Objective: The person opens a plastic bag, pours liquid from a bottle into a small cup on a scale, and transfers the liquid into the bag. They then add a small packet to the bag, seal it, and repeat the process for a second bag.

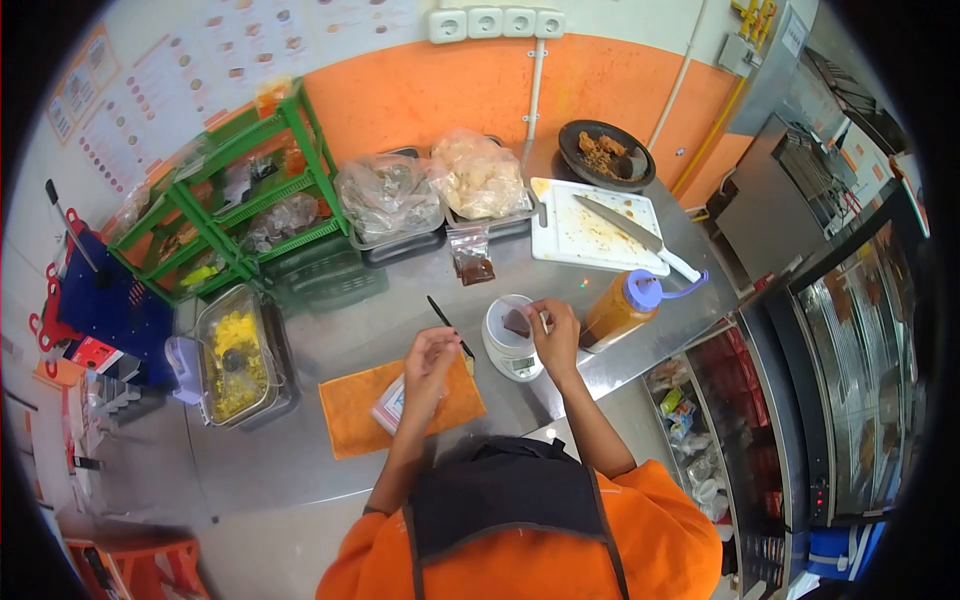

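Observation:
My right hand pinches the edge of a small clear plastic bag with a dark red-brown filling. The bag overlaps the white bowl of a digital kitchen scale. To the left, my left hand is raised with loosely bent fingers, the thumb apart from them and nothing visible in them. Beside its fingertips lies a thin black-handled tool, partly covered by the hand. Under the left wrist, an orange cloth bears a stack of small clear bags. Another filled small bag lies behind the scale.
A squeeze bottle of brown sauce stands right of the scale. Behind it, a knife rests on a white cutting board, beside a stone mortar. Leftward are bagged trays, a green rack and a yellow-food container.

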A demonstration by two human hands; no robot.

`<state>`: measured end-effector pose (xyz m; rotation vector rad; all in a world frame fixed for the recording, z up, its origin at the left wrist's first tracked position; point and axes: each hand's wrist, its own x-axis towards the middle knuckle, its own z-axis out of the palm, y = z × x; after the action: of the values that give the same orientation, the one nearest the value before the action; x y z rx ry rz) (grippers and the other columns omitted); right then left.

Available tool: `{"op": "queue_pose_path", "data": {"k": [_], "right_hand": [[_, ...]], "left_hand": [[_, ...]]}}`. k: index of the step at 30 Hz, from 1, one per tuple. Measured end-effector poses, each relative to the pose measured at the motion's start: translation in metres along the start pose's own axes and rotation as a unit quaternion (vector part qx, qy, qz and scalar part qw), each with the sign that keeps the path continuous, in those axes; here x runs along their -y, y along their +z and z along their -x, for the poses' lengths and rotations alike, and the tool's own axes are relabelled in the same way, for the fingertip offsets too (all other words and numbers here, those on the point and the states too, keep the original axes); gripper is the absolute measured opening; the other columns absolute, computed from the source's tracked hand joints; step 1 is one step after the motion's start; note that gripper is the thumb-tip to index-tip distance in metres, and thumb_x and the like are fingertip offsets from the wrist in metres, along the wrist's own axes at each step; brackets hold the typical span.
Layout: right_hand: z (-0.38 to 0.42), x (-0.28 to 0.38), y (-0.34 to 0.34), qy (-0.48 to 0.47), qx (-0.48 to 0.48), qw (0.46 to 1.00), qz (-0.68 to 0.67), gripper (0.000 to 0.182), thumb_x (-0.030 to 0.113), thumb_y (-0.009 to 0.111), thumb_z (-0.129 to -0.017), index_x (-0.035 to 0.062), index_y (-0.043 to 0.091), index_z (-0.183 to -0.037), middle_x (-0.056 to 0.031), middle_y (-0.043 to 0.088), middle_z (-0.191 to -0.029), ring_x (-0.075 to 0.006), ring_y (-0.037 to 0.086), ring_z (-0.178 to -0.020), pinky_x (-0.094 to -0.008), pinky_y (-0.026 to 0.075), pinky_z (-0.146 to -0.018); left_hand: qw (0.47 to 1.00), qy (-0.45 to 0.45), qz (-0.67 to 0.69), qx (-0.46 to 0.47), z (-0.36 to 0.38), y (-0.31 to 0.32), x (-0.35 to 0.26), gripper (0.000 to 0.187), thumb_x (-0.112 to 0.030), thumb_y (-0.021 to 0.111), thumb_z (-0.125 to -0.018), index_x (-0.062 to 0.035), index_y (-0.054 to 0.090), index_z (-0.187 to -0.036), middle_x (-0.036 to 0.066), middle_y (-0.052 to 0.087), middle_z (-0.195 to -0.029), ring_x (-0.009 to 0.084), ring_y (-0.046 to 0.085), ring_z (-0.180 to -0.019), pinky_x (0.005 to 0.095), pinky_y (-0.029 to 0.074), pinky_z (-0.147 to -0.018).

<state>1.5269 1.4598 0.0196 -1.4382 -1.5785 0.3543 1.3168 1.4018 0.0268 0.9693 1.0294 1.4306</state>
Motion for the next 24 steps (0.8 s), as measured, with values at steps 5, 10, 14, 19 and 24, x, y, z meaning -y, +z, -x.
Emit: {"op": "queue_pose_path", "data": {"k": [5, 10, 14, 19, 24], "right_hand": [[-0.005, 0.062, -0.036, -0.164, 0.063, 0.984, -0.023, 0.008, 0.009, 0.069, -0.082, 0.003, 0.065, -0.082, -0.0098, 0.064, -0.079, -0.0226, 0.054, -0.069, -0.0336, 0.043, -0.063], [0.005, 0.087, -0.053, -0.093, 0.044, 0.988, -0.117, 0.002, 0.001, 0.062, -0.087, 0.0003, 0.061, -0.087, -0.0075, 0.06, -0.079, -0.0132, 0.052, -0.066, -0.0242, 0.041, -0.064], [0.018, 0.075, -0.033, -0.007, 0.053, 0.948, -0.313, 0.006, 0.004, 0.062, -0.089, 0.0, 0.059, -0.087, -0.0016, 0.059, -0.078, -0.0084, 0.05, -0.07, -0.0237, 0.041, -0.062], [0.019, 0.094, -0.03, -0.018, 0.141, 0.927, -0.346, 0.007, 0.004, 0.061, -0.09, -0.0006, 0.058, -0.085, -0.0008, 0.056, -0.079, -0.0059, 0.047, -0.072, -0.0209, 0.038, -0.063], [0.024, 0.108, -0.011, -0.039, 0.172, 0.915, -0.364, 0.009, 0.004, 0.061, -0.09, -0.0004, 0.056, -0.084, -0.0024, 0.055, -0.08, -0.0073, 0.048, -0.074, -0.0208, 0.038, -0.066]], "left_hand": [[0.978, 0.144, -0.151, 0.028, -0.023, 0.034, -0.008, 0.022, -0.008, 0.061, -0.092, 0.0002, 0.056, -0.112, 0.009, 0.064, -0.104, 0.0132, 0.06, -0.096, 0.0263, 0.047, -0.085], [0.995, 0.083, 0.004, 0.054, -0.016, 0.035, -0.012, 0.012, -0.008, 0.061, -0.093, 0.0004, 0.059, -0.101, 0.008, 0.067, -0.092, 0.0114, 0.063, -0.085, 0.0237, 0.049, -0.076], [0.994, 0.089, 0.068, -0.001, 0.002, 0.043, -0.032, 0.008, -0.009, 0.061, -0.093, -0.0009, 0.06, -0.092, 0.008, 0.066, -0.079, 0.0085, 0.062, -0.069, 0.0203, 0.051, -0.062], [0.99, 0.128, 0.058, 0.007, 0.018, 0.024, -0.039, 0.01, -0.008, 0.06, -0.094, 0.0014, 0.06, -0.098, 0.006, 0.068, -0.089, 0.0087, 0.064, -0.078, 0.0226, 0.053, -0.073], [0.987, 0.149, 0.044, -0.038, 0.038, 0.005, -0.039, 0.01, -0.007, 0.061, -0.093, 0.0007, 0.059, -0.099, 0.006, 0.067, -0.091, 0.0095, 0.064, -0.084, 0.0243, 0.053, -0.077]]}}
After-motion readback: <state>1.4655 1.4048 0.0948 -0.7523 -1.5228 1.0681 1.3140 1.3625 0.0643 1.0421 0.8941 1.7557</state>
